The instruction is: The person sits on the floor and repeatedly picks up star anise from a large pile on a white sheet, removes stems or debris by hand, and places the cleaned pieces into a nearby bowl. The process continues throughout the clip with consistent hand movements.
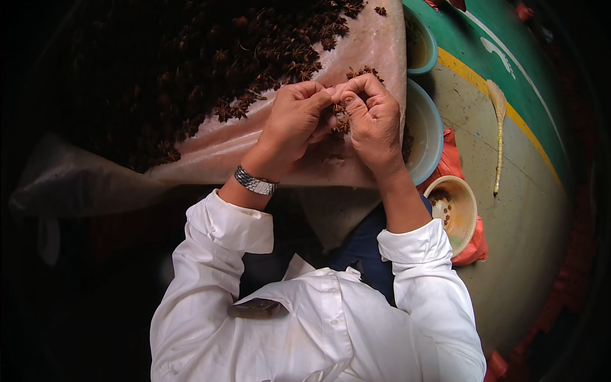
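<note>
My left hand [296, 117], with a metal watch [255, 180] on its wrist, and my right hand [374, 122] meet above the near right corner of a plastic sheet [229, 155]. Thumb and forefinger of each are pinched, and the tips touch or nearly touch. Whether a small piece sits between them is hidden. Beneath and between the hands lie a few star anise pods [341, 125]; more star anise [365, 73] rests just beyond my right fingers. A large dark heap of star anise [215, 57] covers the sheet to the far left.
Right of the sheet's edge stand a blue basin [432, 136] and another blue basin [432, 50]. A cream basin [465, 196] with some star anise stands on red bags [472, 255]. A straw hand broom [499, 129] lies on the floor [515, 229].
</note>
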`<state>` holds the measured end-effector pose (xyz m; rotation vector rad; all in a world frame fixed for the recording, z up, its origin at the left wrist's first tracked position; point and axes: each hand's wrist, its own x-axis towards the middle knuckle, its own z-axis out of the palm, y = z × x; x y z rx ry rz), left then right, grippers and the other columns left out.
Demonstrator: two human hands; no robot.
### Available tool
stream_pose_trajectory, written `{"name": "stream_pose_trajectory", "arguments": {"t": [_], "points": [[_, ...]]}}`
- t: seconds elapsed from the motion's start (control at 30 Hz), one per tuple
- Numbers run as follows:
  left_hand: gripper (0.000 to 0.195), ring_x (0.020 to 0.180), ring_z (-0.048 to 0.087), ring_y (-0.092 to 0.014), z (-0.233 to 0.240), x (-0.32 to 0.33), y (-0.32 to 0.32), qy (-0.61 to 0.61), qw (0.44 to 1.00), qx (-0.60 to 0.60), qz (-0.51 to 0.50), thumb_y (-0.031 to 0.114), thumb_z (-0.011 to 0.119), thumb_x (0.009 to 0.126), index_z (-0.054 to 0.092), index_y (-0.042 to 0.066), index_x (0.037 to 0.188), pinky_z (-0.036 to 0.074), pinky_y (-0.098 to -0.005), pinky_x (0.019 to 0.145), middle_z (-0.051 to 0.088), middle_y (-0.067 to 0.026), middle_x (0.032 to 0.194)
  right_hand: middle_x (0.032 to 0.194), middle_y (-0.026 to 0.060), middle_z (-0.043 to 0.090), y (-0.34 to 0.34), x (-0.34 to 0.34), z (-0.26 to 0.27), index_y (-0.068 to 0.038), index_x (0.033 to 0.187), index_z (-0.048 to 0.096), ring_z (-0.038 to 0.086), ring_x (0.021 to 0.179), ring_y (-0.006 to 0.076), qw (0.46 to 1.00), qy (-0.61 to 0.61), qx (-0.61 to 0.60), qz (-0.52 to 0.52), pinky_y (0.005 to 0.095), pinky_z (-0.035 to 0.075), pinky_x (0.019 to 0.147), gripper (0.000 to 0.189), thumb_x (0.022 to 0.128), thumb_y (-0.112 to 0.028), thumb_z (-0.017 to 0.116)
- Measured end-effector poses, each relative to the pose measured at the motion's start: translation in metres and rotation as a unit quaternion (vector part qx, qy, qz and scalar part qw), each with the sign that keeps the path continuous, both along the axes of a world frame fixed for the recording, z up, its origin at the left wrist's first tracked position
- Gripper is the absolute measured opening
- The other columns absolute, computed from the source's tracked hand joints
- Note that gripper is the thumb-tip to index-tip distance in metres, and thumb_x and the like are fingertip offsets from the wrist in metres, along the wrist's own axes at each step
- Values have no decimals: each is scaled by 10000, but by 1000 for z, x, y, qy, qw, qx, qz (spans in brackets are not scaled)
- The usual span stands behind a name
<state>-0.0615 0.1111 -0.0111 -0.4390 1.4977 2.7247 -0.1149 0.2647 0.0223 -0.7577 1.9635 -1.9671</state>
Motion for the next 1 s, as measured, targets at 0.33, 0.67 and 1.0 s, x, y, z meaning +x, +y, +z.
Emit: {"name": "stream_pose_trajectory", "arguments": {"t": [0.33,0.67,1.0], "points": [[316,554,539,-79,7,-9,11,117,922,-355,104,163,713,1013,671,-41,776,443,-311,517,582,-38,578,924,34,680,-8,-8,-15,-16,1006,625,629,853,74,993,4,-79,-90,241,551,786,92,1091,-7,590],[349,544,529,-112,-5,-18,-2,58,932,-347,87,158,663,1038,636,-46,756,446,-362,518,541,-130,579,891,48,642,-17,20,-11,-27,1021,591,622,807,108,980,141,-29,-137,296,547,722,98,1100,-75,623],[557,536,544,-343,5,-7,-15,71,851,-511,101,394,663,1087,640,-44,743,445,-443,542,571,-225,627,875,13,649,21,-41,-8,-25,1032,589,587,789,67,980,47,-69,-178,220,501,768,82,1109,-47,610]]}}
